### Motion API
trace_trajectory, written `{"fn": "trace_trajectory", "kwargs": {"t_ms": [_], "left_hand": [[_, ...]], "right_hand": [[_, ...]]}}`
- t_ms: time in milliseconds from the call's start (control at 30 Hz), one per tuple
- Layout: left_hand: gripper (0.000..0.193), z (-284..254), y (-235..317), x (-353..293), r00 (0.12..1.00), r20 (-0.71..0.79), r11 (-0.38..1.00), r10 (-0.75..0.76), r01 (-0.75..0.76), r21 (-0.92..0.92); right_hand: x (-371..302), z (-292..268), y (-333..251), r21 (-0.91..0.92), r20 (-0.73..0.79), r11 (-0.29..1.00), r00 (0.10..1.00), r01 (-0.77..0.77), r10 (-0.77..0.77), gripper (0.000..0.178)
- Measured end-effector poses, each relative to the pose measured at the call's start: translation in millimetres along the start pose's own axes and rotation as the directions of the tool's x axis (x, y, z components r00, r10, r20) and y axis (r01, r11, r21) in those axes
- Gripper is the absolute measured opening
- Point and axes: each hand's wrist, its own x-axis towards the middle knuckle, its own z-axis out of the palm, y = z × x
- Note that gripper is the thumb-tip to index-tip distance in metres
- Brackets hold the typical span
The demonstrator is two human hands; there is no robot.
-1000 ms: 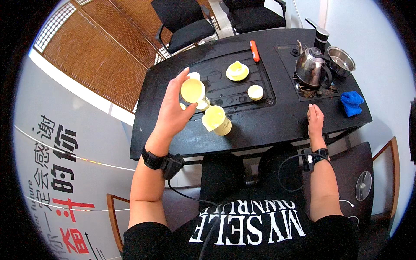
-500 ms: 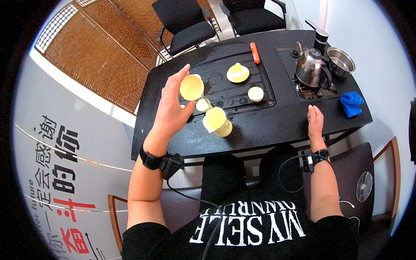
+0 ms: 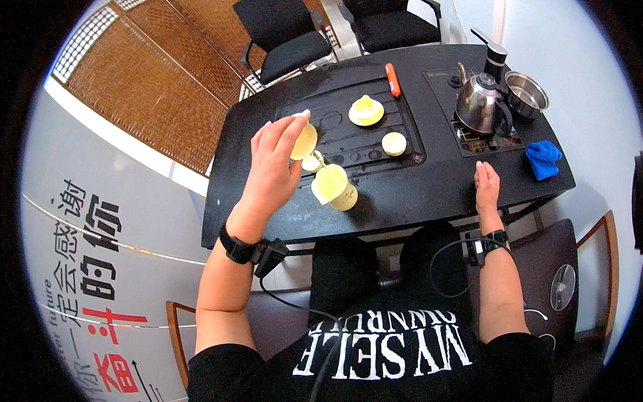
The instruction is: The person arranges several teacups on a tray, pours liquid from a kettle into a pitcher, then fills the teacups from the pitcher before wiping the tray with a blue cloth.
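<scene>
Tipped over in my left hand (image 3: 273, 157) is a pale yellow tea cup (image 3: 305, 142), its fingers and thumb gripping the rim. A thin stream runs from the cup down to a pale yellow pitcher (image 3: 337, 189) standing upright on the black table. A small pale yellow cup (image 3: 311, 163) sits just behind the pitcher, partly hidden. By the table's front edge, my right hand (image 3: 487, 184) is held edge-on with fingers extended together and nothing visible in it.
On the tea tray (image 3: 315, 100) are a yellow saucer with a lid-like piece (image 3: 366, 112) and another small cup (image 3: 394, 143). An orange-red tool (image 3: 393, 80) lies behind. At right are a steel kettle (image 3: 477, 110), a steel pot (image 3: 527, 94) and a blue cloth (image 3: 544, 161).
My left hand has moved slightly right and turned over further, tilting the tea cup more steeply. The stream continues between cup and pitcher. My right hand has stayed in place.
</scene>
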Motion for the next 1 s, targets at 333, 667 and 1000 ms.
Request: {"fn": "trace_trajectory", "kwargs": {"t_ms": [333,667,1000], "left_hand": [[0.076,28,-17,-18,0.991,0.080,0.980,-0.110,0.121,-0.159],[0.079,81,-85,-11,0.874,0.435,0.663,-0.218,0.459,-0.591],[0.076,132,-116,13,0.761,0.648,0.663,0.030,0.470,-0.583]], "right_hand": [[-2,2,-2,-0.011,0.009,1.000,1.000,0.017,-0.017,0.037],[-2,3,-6,-0.001,-0.006,0.999,0.999,-0.039,0.039,0.037],[-1,4,-7,-0.096,-0.026,0.994,0.998,-0.057,0.055,0.038]]}}
